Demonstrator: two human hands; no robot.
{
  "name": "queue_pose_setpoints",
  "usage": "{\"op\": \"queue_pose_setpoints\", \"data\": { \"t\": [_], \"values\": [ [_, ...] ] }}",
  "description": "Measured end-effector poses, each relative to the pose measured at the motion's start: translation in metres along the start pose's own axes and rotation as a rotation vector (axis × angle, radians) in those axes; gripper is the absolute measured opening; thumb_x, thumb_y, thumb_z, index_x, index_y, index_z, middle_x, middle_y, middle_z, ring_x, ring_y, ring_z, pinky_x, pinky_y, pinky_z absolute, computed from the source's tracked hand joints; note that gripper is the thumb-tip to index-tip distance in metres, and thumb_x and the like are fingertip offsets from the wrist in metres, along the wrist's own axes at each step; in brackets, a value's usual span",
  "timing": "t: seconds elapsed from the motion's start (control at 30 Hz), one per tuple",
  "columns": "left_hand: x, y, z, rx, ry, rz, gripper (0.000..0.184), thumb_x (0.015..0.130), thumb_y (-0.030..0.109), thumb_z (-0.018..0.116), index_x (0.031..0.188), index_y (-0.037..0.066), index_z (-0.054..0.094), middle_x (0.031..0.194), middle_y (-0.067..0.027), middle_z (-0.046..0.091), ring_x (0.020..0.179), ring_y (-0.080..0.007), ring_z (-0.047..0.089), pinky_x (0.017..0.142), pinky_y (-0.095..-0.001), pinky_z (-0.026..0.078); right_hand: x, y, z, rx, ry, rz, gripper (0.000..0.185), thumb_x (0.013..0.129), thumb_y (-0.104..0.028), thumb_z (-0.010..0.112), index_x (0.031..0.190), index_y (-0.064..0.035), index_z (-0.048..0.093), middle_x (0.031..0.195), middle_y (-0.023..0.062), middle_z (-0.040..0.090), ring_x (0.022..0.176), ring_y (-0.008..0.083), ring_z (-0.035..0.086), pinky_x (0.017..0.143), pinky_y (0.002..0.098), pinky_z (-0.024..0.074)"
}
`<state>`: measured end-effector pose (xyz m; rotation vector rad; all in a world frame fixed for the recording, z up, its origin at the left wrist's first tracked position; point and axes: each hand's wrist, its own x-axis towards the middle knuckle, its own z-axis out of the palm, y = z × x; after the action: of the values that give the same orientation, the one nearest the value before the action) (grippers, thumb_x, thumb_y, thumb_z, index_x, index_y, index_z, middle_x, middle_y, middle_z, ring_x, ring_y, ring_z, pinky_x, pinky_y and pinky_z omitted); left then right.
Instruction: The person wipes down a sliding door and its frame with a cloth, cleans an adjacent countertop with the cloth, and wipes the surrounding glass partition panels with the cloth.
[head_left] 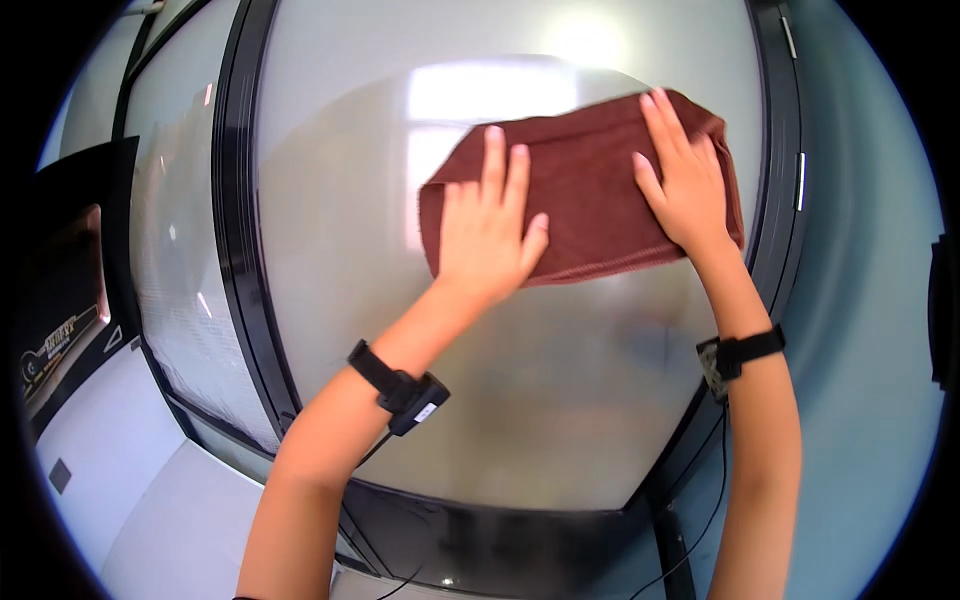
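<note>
A dark brown cloth [590,200] is spread against a frosted glass door panel [480,420]. My left hand [485,230] lies flat on the cloth's left part, fingers stretched upward and thumb apart. On its right part rests my right hand [685,185], also flat, with the fingers pointing up and to the left. Both palms press the cloth to the glass. The cloth's lower hem shows between the hands, and its upper right corner is bunched a little. Each wrist carries a black strap with a small device and a cable.
A black door frame [245,200] edges the glass, with hinges on the right side. Further right stands a blue-green wall [860,300]. At the left are another glass panel [180,240] and a dark framed display [70,290] on a white wall. Thin cables hang from both wrists.
</note>
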<state>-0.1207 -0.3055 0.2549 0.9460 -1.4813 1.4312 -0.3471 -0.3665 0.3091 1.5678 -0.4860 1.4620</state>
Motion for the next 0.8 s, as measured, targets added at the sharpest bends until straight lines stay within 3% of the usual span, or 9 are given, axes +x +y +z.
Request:
{"op": "queue_pose_setpoints", "data": {
  "t": [0.27,0.33,0.4,0.47,0.53,0.57,0.67,0.8],
  "values": [
    [-0.027,-0.002,-0.012,-0.178,-0.211,0.261,0.069,0.079,0.033,0.056,0.136,0.002,0.034,0.146,-0.0151,0.027,0.07,-0.0272,0.048,0.08,-0.0402,0.039,-0.067,-0.022,-0.016,-0.072,-0.119,0.204,0.061,0.084,-0.021,0.052,0.139,-0.0062,0.031,0.146,0.011,0.028,0.117,0.0336,0.045,0.096,0.0391,0.0356],
    [-0.023,-0.018,-0.021,-0.179,-0.258,0.444,0.068,0.08,0.033,0.056,0.137,0.003,0.034,0.146,-0.0132,0.027,0.071,-0.0268,0.048,0.081,-0.0402,0.039,-0.061,-0.036,-0.021,-0.037,-0.111,0.16,0.063,0.082,-0.02,0.054,0.139,-0.0047,0.031,0.146,0.0128,0.027,0.113,0.0351,0.047,0.094,0.0397,0.037],
    [-0.02,-0.037,-0.031,-0.162,-0.327,0.467,0.07,0.079,0.033,0.057,0.137,0.002,0.033,0.147,-0.0138,0.026,0.072,-0.0271,0.047,0.083,-0.0407,0.038,-0.056,-0.051,-0.021,-0.005,-0.15,0.127,0.066,0.08,-0.02,0.057,0.138,-0.0027,0.032,0.146,0.0149,0.028,0.103,0.0374,0.05,0.089,0.0394,0.0395],
    [-0.02,-0.055,-0.044,-0.122,-0.454,0.37,0.074,0.077,0.034,0.058,0.138,0.002,0.031,0.147,-0.0163,0.023,0.08,-0.0304,0.048,0.085,-0.0436,0.037,-0.051,-0.071,-0.021,0.06,-0.233,0.131,0.068,0.078,-0.021,0.059,0.137,-0.0023,0.033,0.145,0.0158,0.029,0.096,0.0389,0.051,0.085,0.0405,0.0409],
    [-0.027,-0.083,-0.051,-0.049,-0.336,0.305,0.077,0.076,0.036,0.058,0.138,0.001,0.03,0.148,-0.0193,0.019,0.089,-0.035,0.047,0.089,-0.0467,0.035,-0.047,-0.089,-0.013,0.135,-0.258,0.091,0.07,0.076,-0.022,0.061,0.137,-0.002,0.034,0.144,0.016,0.03,0.091,0.0394,0.05,0.081,0.0417,0.0417],
    [-0.029,-0.094,-0.056,-0.022,-0.369,0.231,0.077,0.076,0.034,0.057,0.138,-0.001,0.029,0.148,-0.0208,0.016,0.095,-0.0385,0.044,0.092,-0.0493,0.032,-0.042,-0.098,-0.009,0.119,-0.24,0.04,0.07,0.076,-0.024,0.062,0.136,-0.0016,0.035,0.144,0.0157,0.03,0.093,0.04,0.05,0.085,0.0428,0.0405],
    [-0.022,-0.094,-0.065,0.09,-0.35,0.067,0.071,0.077,0.026,0.051,0.134,-0.01,0.028,0.144,-0.0287,0.016,0.094,-0.039,0.045,0.095,-0.0509,0.029,-0.016,-0.111,0.017,0.015,-0.157,0.04,0.071,0.077,-0.029,0.061,0.137,-0.0032,0.033,0.145,0.0142,0.028,0.101,0.0396,0.05,0.094,0.0485,0.0346],
    [0.02,-0.101,-0.046,0.071,-0.121,-0.148,0.065,0.082,0.025,0.042,0.131,-0.016,0.027,0.141,-0.0337,0.017,0.1,-0.0418,0.044,0.099,-0.0536,0.025,0.044,-0.111,0.045,-0.032,-0.002,-0.003,0.069,0.079,-0.034,0.057,0.137,-0.0051,0.033,0.145,0.0118,0.029,0.1,0.0366,0.053,0.095,0.0493,0.0343]
  ]
}}
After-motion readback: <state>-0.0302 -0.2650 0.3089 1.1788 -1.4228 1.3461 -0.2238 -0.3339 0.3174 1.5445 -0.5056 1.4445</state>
